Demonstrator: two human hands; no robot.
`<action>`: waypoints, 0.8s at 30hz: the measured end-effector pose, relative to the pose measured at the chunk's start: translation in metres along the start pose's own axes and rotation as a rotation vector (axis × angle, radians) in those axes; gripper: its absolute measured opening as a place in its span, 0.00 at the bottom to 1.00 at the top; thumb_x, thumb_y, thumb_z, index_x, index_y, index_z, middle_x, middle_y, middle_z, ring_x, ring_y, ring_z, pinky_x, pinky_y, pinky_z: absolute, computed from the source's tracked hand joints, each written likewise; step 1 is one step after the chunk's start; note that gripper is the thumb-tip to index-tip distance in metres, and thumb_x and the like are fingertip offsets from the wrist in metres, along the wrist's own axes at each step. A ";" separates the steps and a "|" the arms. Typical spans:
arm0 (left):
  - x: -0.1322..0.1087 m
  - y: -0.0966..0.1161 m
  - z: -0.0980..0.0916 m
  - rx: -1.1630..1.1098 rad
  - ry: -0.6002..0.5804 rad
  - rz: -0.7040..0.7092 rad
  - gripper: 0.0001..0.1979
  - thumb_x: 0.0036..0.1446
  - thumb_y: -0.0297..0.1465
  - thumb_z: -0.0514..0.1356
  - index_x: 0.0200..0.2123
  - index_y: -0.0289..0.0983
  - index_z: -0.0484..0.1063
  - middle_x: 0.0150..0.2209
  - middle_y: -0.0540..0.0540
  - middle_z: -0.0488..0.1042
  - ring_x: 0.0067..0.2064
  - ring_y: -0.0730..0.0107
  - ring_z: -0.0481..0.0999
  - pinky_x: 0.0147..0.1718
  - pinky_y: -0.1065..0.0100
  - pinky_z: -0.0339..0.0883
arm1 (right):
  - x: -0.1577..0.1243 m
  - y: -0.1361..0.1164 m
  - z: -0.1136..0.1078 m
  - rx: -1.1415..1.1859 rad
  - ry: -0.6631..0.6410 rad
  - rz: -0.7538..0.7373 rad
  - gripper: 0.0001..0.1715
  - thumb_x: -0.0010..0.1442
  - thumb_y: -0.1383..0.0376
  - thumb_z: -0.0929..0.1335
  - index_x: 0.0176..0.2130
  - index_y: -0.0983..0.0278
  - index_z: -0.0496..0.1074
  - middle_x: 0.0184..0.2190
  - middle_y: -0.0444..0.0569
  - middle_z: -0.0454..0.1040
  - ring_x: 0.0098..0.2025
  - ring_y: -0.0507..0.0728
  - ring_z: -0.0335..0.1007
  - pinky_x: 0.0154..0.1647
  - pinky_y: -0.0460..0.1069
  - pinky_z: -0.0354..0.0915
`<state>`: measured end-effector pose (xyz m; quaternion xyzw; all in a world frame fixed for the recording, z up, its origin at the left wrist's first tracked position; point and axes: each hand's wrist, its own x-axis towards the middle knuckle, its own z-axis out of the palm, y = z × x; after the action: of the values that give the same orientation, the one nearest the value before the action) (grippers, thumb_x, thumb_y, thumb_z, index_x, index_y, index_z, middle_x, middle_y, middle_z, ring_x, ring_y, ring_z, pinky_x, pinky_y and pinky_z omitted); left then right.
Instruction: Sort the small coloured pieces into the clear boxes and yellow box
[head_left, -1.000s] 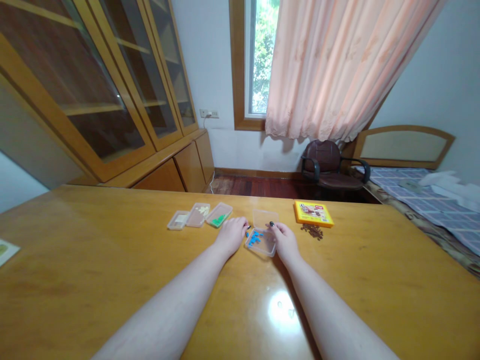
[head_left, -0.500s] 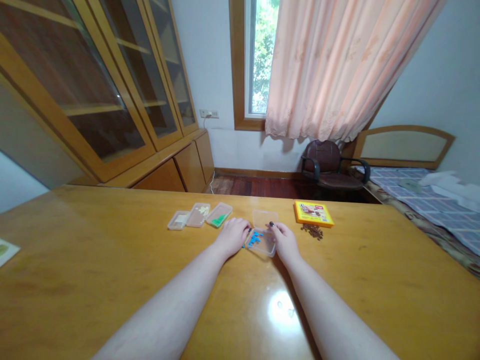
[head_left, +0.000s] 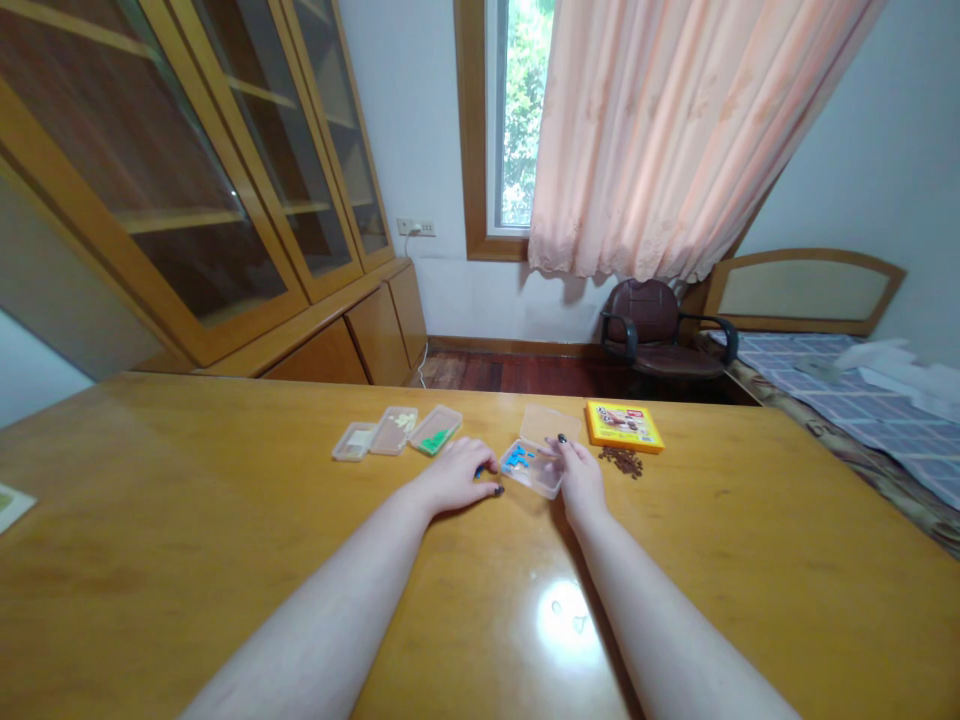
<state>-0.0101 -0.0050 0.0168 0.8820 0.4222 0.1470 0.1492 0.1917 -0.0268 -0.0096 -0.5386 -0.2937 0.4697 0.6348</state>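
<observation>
My right hand [head_left: 581, 480] grips the right side of a clear plastic box [head_left: 541, 483], whose lid [head_left: 551, 424] is hinged back on the far side. Small blue pieces [head_left: 517, 459] lie in the left part of the box, which looks slightly tilted. To the left of it, my left hand [head_left: 459, 474] rests at the tabletop with fingers curved and the thumb apart from them. A bit of blue [head_left: 480, 471] shows beneath its fingers, partly hidden, and I see nothing held in that hand.
Left of my hands stand clear boxes: one with green pieces [head_left: 435, 440], one with cream pieces [head_left: 403, 420], and a smaller box [head_left: 354, 441]. A yellow box [head_left: 625, 427] lies at the right on the wooden table [head_left: 225, 520], with brown pieces [head_left: 621, 461] before it.
The clear box has shifted right and slightly away with my right hand. My left hand has come apart from the box, its thumb and fingers now spread wider.
</observation>
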 end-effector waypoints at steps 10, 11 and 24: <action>-0.002 -0.015 -0.004 -0.007 -0.121 0.088 0.13 0.43 0.41 0.65 0.29 0.40 0.71 0.32 0.50 0.69 0.39 0.67 0.65 0.38 0.69 0.56 | 0.004 0.005 0.000 0.035 -0.015 -0.019 0.20 0.44 0.52 0.69 0.30 0.66 0.73 0.26 0.49 0.76 0.20 0.50 0.62 0.23 0.46 0.58; -0.001 -0.016 -0.003 -0.007 -0.117 0.092 0.11 0.45 0.40 0.64 0.29 0.40 0.71 0.32 0.50 0.69 0.39 0.68 0.65 0.38 0.69 0.56 | 0.004 0.006 0.000 0.039 -0.020 -0.015 0.20 0.44 0.52 0.70 0.30 0.66 0.73 0.26 0.49 0.76 0.19 0.50 0.62 0.22 0.46 0.58; 0.003 -0.006 -0.020 0.178 0.010 -0.277 0.16 0.58 0.40 0.49 0.29 0.36 0.70 0.31 0.45 0.73 0.34 0.65 0.71 0.32 0.68 0.60 | 0.001 0.003 0.002 0.064 -0.057 -0.001 0.22 0.42 0.50 0.70 0.30 0.66 0.72 0.26 0.50 0.76 0.22 0.52 0.65 0.22 0.47 0.60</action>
<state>-0.0206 0.0034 0.0334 0.8244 0.5517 0.0914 0.0872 0.1892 -0.0252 -0.0125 -0.5043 -0.2968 0.4937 0.6433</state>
